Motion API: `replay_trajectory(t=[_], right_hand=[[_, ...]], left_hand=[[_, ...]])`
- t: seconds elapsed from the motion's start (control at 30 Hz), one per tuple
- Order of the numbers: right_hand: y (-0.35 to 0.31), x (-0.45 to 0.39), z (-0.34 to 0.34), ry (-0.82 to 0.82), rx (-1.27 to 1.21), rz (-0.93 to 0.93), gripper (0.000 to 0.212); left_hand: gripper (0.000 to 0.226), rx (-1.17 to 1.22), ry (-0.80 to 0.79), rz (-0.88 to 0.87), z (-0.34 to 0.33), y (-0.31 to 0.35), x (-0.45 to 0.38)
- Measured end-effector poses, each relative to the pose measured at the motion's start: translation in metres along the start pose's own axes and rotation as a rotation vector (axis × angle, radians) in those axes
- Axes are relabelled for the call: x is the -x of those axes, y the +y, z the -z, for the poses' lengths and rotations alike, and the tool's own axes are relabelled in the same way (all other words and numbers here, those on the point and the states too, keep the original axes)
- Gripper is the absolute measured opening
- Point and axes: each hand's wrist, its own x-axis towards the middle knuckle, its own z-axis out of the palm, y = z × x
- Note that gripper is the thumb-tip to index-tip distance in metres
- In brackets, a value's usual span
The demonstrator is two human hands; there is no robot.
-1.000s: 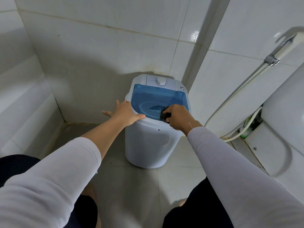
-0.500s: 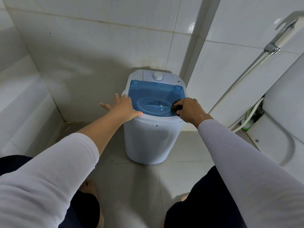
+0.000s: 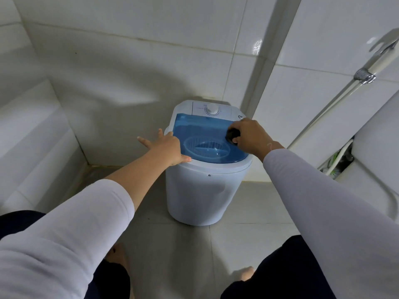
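The small washer (image 3: pixel 200 195) stands on the floor (image 3: pixel 172 255). The left hand (image 3: pixel 167 148) lies flat, fingers spread, on its rim; the right hand (image 3: pixel 251 135) curls round a dark pad (image 3: pixel 232 134) on the blue lid (image 3: pixel 200 130) — hard pressure there could crack it.

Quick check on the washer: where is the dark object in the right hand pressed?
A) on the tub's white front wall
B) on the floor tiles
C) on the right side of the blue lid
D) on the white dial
C: the right hand grips the dark object against the right side of the blue lid, short of the white dial, while the left hand rests open on the lid's left edge.
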Motion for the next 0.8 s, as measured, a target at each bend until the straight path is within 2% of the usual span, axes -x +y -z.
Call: replay_trajectory(t=[0.13, 0.3, 0.43, 0.63, 0.8], right_hand=[[-0.024, -0.014, 0.000, -0.030, -0.052, 0.165, 0.058], [-0.037, -0.024, -0.013, -0.048, 0.011, 0.297, 0.067], [-0.039, -0.031, -0.016, -0.197, -0.077, 0.237, 0.065], [-0.040, -0.046, -0.013, -0.242, -0.058, 0.185, 0.050], [-0.052, -0.051, -0.022, -0.225, -0.032, 0.175, 0.069]], left_hand=[[0.075, 0.004, -0.001, -0.002, 0.000, -0.002, 0.000], [0.091, 0.021, -0.004, -0.008, -0.001, -0.006, -0.002], [0.093, 0.022, -0.015, -0.021, 0.000, -0.007, -0.002], [0.093, 0.016, -0.013, -0.041, -0.002, -0.008, -0.004], [0.094, 0.008, -0.026, -0.045, -0.004, -0.009, -0.005]])
